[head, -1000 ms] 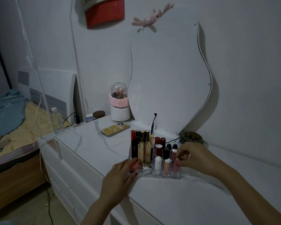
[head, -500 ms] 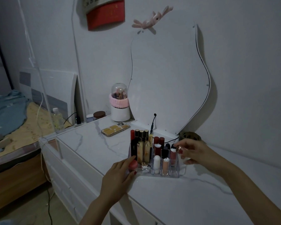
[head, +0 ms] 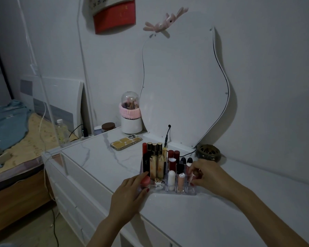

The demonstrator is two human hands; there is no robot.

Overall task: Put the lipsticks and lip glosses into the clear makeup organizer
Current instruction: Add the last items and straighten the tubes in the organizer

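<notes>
The clear makeup organizer (head: 173, 192) stands on the white marble-look dresser top (head: 100, 157). It holds several upright lipsticks and glosses: gold tubes (head: 156, 166), red tubes (head: 173, 155), a white stick (head: 171, 177) and a peach gloss (head: 181, 180). My left hand (head: 130, 193) grips the organizer's front left corner, beside a round pink pot (head: 146, 180). At the right-hand slots, the fingertips of my right hand (head: 206, 173) pinch a reddish lip gloss (head: 189, 172); its lower part is partly hidden.
Behind the organizer lie a phone (head: 126, 143), a black cable (head: 167, 138) and a wavy mirror (head: 184, 86). A domed brush holder (head: 131, 120) stands far left, a brass round dish (head: 208, 155) far right. The dresser's front edge runs just below my left hand.
My right hand came down from the back right tubes to the front right slot and now pinches a gloss there. My left hand stayed at the organizer's corner.
</notes>
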